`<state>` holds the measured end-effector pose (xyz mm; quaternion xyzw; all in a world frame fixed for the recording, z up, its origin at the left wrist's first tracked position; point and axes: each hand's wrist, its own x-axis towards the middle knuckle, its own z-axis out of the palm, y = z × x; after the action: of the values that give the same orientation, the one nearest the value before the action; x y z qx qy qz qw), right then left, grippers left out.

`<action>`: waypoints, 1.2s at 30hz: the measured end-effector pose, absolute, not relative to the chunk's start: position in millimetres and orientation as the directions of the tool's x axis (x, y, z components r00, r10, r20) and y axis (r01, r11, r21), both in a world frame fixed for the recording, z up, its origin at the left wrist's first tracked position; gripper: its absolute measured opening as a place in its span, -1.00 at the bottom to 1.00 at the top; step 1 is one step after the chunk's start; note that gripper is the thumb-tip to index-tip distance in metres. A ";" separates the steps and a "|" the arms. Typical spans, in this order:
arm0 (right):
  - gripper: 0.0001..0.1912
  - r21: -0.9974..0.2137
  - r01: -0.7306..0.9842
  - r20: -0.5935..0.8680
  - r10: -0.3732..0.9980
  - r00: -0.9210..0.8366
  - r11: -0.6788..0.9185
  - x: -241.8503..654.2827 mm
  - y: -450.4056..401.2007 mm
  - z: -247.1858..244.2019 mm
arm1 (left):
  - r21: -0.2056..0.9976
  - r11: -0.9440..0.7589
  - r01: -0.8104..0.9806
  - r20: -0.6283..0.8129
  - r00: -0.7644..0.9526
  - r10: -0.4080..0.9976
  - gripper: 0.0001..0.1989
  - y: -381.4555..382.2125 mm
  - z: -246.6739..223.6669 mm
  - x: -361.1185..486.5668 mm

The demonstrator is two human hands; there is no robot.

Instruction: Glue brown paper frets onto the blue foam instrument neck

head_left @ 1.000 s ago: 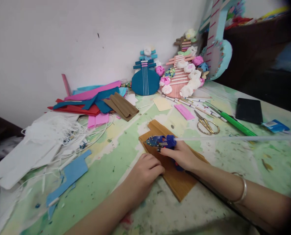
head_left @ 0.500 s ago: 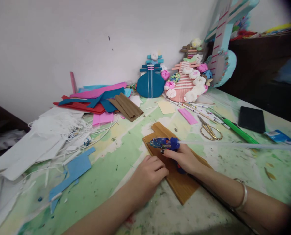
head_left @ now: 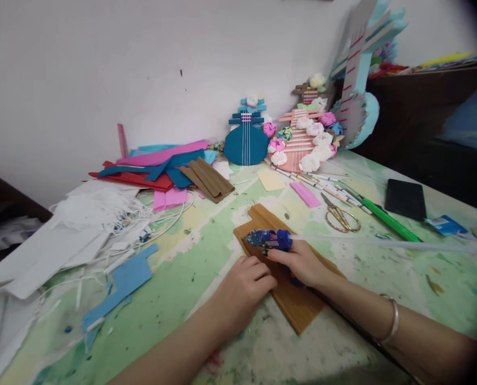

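Observation:
My right hand (head_left: 302,263) grips a blue glue gun (head_left: 269,239) with a long clear glue stick (head_left: 383,243) trailing to the right. Its nozzle points left, over the left edge of a brown guitar-shaped foam piece (head_left: 298,305) lying flat on the table. My left hand (head_left: 244,286) rests fisted on the near-left edge of that brown piece, pressing it down. A silver bangle (head_left: 390,321) is on my right wrist.
Gold scissors (head_left: 340,218), a green pen (head_left: 386,219), a black phone (head_left: 406,198) and a pink strip (head_left: 307,194) lie to the right. Foam sheets (head_left: 162,166), white scraps (head_left: 82,224) and a blue cutout (head_left: 122,278) sit left. Finished paper guitars (head_left: 244,141) lean on the wall.
The view shifted slightly upward. Both hands stay on the brown piece; the glue gun barely moved along its left edge.

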<state>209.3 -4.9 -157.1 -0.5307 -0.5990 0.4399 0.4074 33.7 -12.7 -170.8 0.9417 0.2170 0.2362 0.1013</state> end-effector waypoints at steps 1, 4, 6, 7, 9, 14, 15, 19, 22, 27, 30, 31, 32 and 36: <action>-0.88 -0.957 0.286 0.017 0.995 -0.100 0.046 209.6 -5.6 -156.4 | 0.292 -0.886 0.360 0.403 0.794 0.456 -0.75 -12.6 -171.0 33.6; -0.89 -0.951 0.305 0.020 0.993 -0.113 0.054 210.4 -7.8 -153.9 | 0.292 -0.886 0.361 0.401 0.794 0.456 -0.77 -12.3 -172.0 33.5; -0.90 -0.949 0.310 0.019 0.992 -0.128 0.059 210.7 -9.0 -152.4 | 0.298 -0.884 0.362 0.393 0.797 0.459 -0.77 -12.2 -172.8 33.8; -0.90 -0.948 0.312 0.018 0.991 -0.133 0.059 210.6 -9.5 -152.0 | 0.300 -0.883 0.361 0.392 0.797 0.460 -0.77 -12.2 -173.1 34.1; -0.89 -0.948 0.315 0.014 0.991 -0.131 0.055 210.0 -9.6 -151.9 | 0.304 -0.881 0.362 0.391 0.796 0.462 -0.77 -12.3 -173.4 34.6; -0.86 -0.949 0.313 0.005 0.996 -0.092 0.033 207.5 -4.6 -155.8 | 0.319 -0.877 0.359 0.397 0.790 0.467 -0.75 -13.2 -171.9 35.8; -0.85 -0.950 0.310 0.002 0.996 -0.091 0.030 207.2 -3.0 -156.8 | 0.322 -0.876 0.358 0.396 0.790 0.468 -0.74 -13.4 -171.5 35.9; -0.84 -0.956 0.292 -0.003 0.994 -0.106 0.028 207.4 1.5 -160.2 | 0.323 -0.875 0.360 0.390 0.791 0.470 -0.75 -14.2 -171.4 36.3; -0.84 -0.957 0.291 -0.017 0.993 -0.114 0.017 208.4 1.5 -160.5 | 0.333 -0.870 0.363 0.401 0.781 0.479 -0.74 -15.6 -171.6 36.5; -0.91 -0.952 0.304 -0.036 0.988 -0.148 0.011 212.1 -4.1 -154.6 | 0.388 -0.810 0.440 0.443 0.681 0.583 -0.83 -17.0 -168.0 34.7; -0.94 -0.943 0.333 -0.049 0.984 -0.170 0.010 214.4 -7.7 -149.5 | 0.351 -0.784 0.512 0.471 0.627 0.620 -0.85 -16.7 -165.5 32.3; -0.93 -0.940 0.341 -0.052 0.983 -0.177 0.012 214.8 -8.4 -148.0 | 0.341 -0.777 0.529 0.473 0.618 0.629 -0.85 -16.6 -165.1 31.5; -0.92 -0.939 0.344 -0.052 0.982 -0.181 0.013 215.0 -8.8 -146.8 | 0.338 -0.770 0.541 0.469 0.612 0.636 -0.86 -16.6 -164.9 31.0; -0.95 -0.938 0.346 -0.055 0.980 -0.192 0.015 214.9 -8.2 -144.6 | 0.326 -0.777 0.538 0.489 0.608 0.626 -0.86 -16.4 -166.8 30.5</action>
<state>214.9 -8.2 -144.6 -0.5327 -0.6224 0.4567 0.3468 30.5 -16.4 -166.8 0.8937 0.3255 0.3001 0.0731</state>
